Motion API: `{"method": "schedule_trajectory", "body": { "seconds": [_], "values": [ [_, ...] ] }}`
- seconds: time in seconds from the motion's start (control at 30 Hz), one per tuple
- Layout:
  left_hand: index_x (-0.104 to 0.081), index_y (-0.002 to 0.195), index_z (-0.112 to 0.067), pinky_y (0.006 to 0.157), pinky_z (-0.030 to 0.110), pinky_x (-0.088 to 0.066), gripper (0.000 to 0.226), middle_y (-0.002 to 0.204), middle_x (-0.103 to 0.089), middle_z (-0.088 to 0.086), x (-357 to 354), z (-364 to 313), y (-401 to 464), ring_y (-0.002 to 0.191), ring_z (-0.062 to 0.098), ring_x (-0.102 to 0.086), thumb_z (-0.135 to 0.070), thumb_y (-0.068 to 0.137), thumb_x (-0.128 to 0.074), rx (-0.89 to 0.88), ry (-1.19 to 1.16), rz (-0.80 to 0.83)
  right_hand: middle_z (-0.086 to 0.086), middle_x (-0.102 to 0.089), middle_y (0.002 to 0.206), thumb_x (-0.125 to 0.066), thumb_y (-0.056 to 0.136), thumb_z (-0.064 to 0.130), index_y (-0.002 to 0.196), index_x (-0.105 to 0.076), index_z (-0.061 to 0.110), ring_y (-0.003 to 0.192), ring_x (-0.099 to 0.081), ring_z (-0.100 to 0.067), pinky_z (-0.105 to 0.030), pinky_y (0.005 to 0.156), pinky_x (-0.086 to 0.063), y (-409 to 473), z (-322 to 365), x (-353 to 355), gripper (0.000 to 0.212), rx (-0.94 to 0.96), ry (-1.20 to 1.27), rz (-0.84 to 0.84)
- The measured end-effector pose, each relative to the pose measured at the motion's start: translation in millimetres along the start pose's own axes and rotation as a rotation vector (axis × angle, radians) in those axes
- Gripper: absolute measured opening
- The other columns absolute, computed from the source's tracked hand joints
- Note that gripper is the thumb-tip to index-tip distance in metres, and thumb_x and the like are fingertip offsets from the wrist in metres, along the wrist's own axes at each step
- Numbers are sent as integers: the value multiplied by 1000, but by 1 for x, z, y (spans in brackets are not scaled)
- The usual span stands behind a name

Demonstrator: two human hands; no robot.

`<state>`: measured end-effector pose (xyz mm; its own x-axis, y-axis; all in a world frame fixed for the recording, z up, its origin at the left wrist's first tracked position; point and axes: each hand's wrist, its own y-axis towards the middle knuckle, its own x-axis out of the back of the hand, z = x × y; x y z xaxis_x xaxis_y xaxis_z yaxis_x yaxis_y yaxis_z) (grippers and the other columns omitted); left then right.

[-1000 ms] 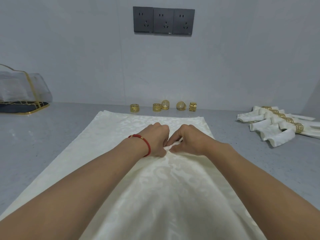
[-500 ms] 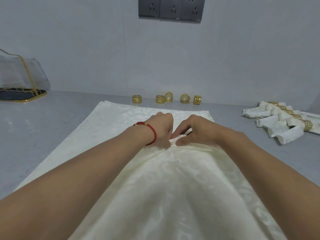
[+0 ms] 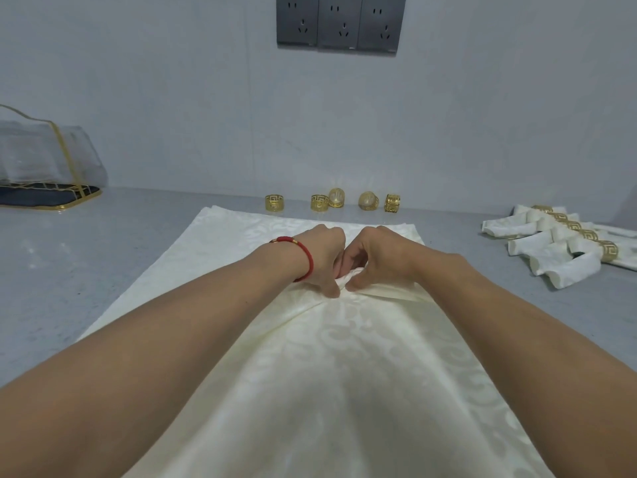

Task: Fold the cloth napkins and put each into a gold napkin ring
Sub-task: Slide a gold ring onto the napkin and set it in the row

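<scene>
Both forearms reach forward over a cream patterned cloth napkin (image 3: 344,367), spread flat on the grey table (image 3: 86,270) and running from the near edge of the view to the middle. Left hand (image 3: 322,251) and right hand (image 3: 377,255) meet at the napkin's centre line, knuckles almost touching. Each has fingers curled down and thumb tip pressed in, pinching a small raised bunch of fabric between them. Creases fan out from that pinch toward the near corners; the far part of the napkin lies flat. Red cord bracelet (image 3: 303,257) sits on the left wrist.

Beyond the napkin's far edge, near the wall: a loose row of five gold napkin rings (image 3: 333,201) on the table, none touching the cloth. Two in the middle lie tipped, open ends facing the camera; the other three stand with the cut-out band showing.

Far right: a pile of rolled napkins (image 3: 558,248), each already in a gold ring, lying side by side and overlapping.

Far left: a clear cover with gold trim (image 3: 48,157) on a dark tray, partly cut off by the frame.

On the wall above: three grey sockets (image 3: 341,24) in a row.
</scene>
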<state>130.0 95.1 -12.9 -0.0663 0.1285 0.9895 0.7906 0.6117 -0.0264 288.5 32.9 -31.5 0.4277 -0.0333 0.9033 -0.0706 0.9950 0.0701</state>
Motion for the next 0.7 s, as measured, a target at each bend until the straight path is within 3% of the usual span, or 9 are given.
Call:
{"method": "schedule_trajectory", "body": {
  "seconds": [0.17,0.27,0.4,0.57,0.7],
  "values": [
    [-42,72,-21,60,31,-50,40,82,-45,0,-16,-6,-2,78,21,-55,-19,67,-82,32,-13,-135,24,-77,89,-80,74,6,88,-83,25,92,-69,10,-26,92,-56,-5,-1,1,24,-21,115,-36],
    [-39,68,-20,54,28,-41,43,78,-43,0,-21,-3,-1,74,21,-51,-17,66,-82,61,-53,-209,16,-78,89,-82,74,11,87,-82,30,90,-72,0,-31,91,-58,0,-3,3,23,-28,146,-61],
    [-41,67,-18,61,30,-38,42,85,-52,4,-16,27,-3,87,27,-55,-16,67,-82,125,-59,-266,13,-78,87,-78,79,12,87,-81,30,87,-71,-1,-24,83,-57,21,14,-4,19,28,195,-146],
    [-37,80,-17,72,35,-36,28,91,-58,8,-5,92,-9,92,34,-59,-5,82,-63,297,241,-488,17,-70,119,-69,95,29,119,-74,25,111,-62,2,-20,94,-49,75,34,-20,25,55,215,-261],
    [-29,69,-18,72,33,-28,36,74,-43,-4,-24,149,-15,77,27,-53,0,80,-59,484,320,-559,3,-68,124,-49,107,29,120,-70,16,118,-59,-15,-28,97,-42,129,37,-33,29,-52,152,-271]
  ]
}}
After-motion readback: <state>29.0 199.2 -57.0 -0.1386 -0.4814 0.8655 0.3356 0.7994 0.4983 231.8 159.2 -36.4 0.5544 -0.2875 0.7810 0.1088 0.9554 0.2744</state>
